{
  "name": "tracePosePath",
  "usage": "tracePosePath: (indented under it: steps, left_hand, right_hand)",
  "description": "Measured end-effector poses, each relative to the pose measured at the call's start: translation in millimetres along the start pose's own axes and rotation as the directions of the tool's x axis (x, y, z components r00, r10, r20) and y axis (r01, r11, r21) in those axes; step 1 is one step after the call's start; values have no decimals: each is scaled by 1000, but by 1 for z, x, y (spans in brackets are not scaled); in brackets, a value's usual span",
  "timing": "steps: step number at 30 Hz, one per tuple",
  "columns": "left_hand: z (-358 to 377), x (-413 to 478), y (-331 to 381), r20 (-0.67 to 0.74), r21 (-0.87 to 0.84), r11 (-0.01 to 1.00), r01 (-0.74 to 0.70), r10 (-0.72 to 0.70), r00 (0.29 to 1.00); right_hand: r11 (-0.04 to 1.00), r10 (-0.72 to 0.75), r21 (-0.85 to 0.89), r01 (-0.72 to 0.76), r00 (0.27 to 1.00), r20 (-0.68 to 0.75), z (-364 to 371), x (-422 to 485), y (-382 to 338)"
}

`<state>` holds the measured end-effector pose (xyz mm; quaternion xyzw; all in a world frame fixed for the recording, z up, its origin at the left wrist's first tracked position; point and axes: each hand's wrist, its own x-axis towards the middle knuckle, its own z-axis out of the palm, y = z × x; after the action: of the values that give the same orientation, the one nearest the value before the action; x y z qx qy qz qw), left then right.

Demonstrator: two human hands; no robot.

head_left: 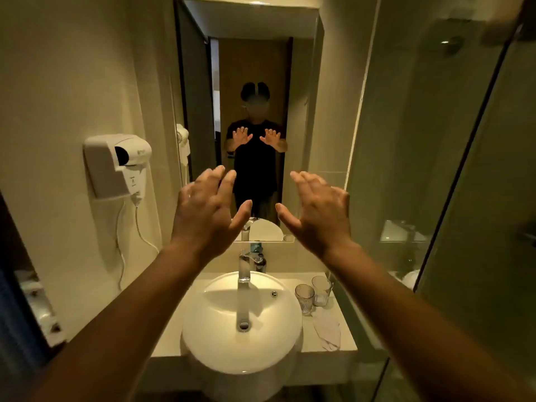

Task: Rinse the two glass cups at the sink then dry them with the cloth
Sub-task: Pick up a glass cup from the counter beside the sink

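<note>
Two clear ribbed glass cups stand upright on the counter right of the round white sink (203, 343): the nearer cup (304, 298) and the farther cup (321, 290), close together. A pale cloth (326, 329) lies flat on the counter just in front of them. My left hand (207, 208) and my right hand (317, 207) are raised in the air high above the sink, fingers spread, backs toward me, holding nothing. A chrome tap (244, 268) stands at the sink's back; no water shows.
A mirror (249, 82) hangs behind the sink and reflects a person with raised hands. A wall-mounted hair dryer (119, 165) with a cord is at the left. A glass shower partition (435, 198) borders the counter on the right. A small dark bottle (260, 261) stands behind the tap.
</note>
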<state>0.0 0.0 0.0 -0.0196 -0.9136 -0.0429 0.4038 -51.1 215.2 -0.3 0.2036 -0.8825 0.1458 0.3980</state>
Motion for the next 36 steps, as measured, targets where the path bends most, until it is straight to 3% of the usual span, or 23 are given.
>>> tracePosePath:
  steps: [11,20,36]
  left_hand:
    - [75,-80,8,257,8,1000,-23,20,966]
    - [119,-139,31,422,41,999,16,-32,906]
    - [169,-191,70,583,27,997,71,-73,809]
  right_hand:
    - [1000,15,18,-20,962,272,61,-82,22]
    - [990,103,25,-137,839,535,91,-153,42]
    - [959,177,37,-282,693,699,129,-219,88]
